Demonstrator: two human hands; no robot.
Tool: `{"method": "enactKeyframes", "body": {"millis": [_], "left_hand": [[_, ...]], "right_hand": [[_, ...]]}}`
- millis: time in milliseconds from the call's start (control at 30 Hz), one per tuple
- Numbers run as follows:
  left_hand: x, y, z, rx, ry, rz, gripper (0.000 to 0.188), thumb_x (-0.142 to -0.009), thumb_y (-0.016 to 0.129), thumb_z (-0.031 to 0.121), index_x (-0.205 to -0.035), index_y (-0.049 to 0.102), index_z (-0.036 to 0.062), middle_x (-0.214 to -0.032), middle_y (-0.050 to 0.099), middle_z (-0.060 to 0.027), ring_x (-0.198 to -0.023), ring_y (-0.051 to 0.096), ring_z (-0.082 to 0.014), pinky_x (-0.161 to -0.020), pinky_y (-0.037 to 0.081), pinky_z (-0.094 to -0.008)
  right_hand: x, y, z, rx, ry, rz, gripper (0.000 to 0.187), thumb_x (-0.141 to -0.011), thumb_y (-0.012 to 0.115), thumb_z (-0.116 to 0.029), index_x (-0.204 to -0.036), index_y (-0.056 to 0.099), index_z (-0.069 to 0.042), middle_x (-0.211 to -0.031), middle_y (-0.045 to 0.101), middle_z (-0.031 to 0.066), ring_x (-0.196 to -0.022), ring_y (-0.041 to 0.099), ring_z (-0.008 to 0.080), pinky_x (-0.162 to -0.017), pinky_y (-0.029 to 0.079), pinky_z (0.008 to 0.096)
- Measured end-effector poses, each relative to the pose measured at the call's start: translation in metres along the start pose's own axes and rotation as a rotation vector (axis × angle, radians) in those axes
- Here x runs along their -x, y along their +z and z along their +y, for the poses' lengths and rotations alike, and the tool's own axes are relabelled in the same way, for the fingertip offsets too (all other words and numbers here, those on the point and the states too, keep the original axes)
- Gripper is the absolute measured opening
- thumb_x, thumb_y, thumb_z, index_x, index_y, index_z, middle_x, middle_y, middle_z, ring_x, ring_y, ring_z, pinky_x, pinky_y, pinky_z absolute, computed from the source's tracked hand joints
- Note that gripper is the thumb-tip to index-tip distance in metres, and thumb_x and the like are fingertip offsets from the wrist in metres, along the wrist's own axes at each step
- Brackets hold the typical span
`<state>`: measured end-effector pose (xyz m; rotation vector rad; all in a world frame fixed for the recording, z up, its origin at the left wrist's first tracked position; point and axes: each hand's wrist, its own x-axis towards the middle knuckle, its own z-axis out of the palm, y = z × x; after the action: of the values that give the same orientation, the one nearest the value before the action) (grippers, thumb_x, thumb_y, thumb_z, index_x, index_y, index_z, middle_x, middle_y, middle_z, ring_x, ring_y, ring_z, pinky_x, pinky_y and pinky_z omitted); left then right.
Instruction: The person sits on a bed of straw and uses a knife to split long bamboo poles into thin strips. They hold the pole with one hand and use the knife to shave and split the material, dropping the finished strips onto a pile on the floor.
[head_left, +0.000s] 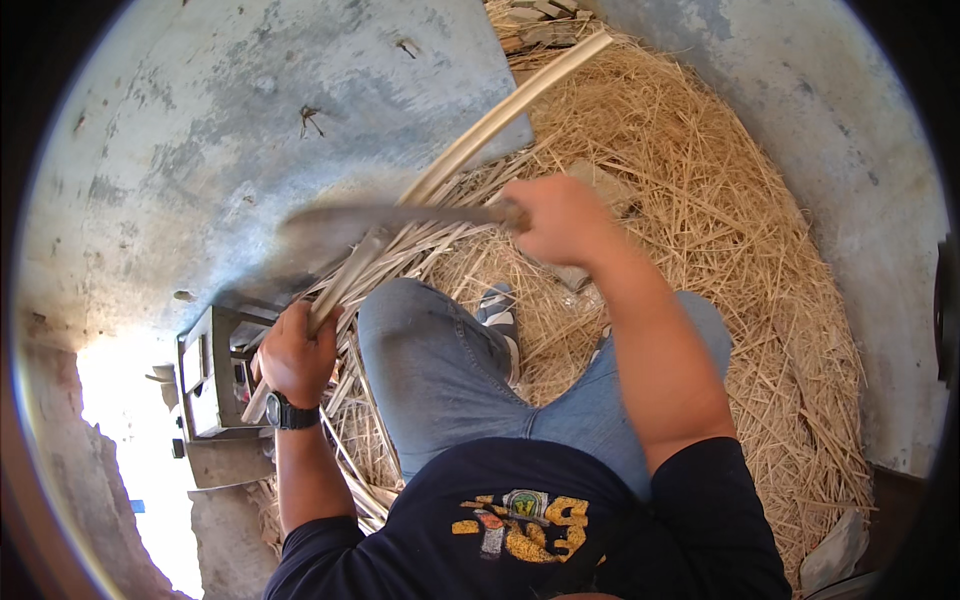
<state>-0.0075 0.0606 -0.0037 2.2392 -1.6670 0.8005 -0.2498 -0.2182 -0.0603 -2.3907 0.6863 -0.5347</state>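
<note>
Head view. Left hand (297, 355): closed around the lower part of a pale wooden strip (500, 118); fingers partly hid the strip there. Wristwatch (290, 412): dark, on the left wrist. Strip: slanted from the left hand up and right, far end over the straw (720, 260).

Right hand (565, 222): well apart from the left, clamped on the handle of a long knife (440, 213); most of the handle lay hidden in the fist. Blade: across the strip, blurred toward its tip; whether it touched could not be told.

Thin strips (440, 240): heaped below, partly covered by the person's leg. Shoe (498, 322): one in plain sight, the other mostly hidden. Box (205, 375): grey, at left, contents unclear.
</note>
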Motion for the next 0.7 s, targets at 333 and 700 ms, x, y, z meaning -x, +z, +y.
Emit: {"method": "enactKeyframes", "body": {"millis": [333,700], "left_hand": [[0.013,0.002,-0.007,-0.023,-0.015,0.011,0.026,-0.081,0.084,0.023,-0.088,0.066,0.0059,-0.075,0.067,-0.0147,-0.063,0.065,-0.0372,-0.055,0.050,-0.0450],[0.041,-0.007,-0.055,-0.109,0.083,0.047,0.031,-0.082,0.086,0.024,-0.093,0.067,0.0025,-0.075,0.066,-0.0152,-0.064,0.064,-0.0392,-0.058,0.051,-0.0461]], "right_hand": [[0.001,0.015,-0.002,0.065,-0.093,0.032,0.023,-0.085,0.074,-0.025,-0.102,0.072,-0.009,-0.085,0.074,0.0136,-0.080,0.071,0.0308,-0.074,0.055,0.0429],[-0.002,-0.019,0.036,-0.158,0.204,0.288,0.029,-0.085,0.075,-0.028,-0.108,0.072,-0.011,-0.092,0.074,0.0168,-0.088,0.072,0.0345,-0.078,0.057,0.0454]]}}
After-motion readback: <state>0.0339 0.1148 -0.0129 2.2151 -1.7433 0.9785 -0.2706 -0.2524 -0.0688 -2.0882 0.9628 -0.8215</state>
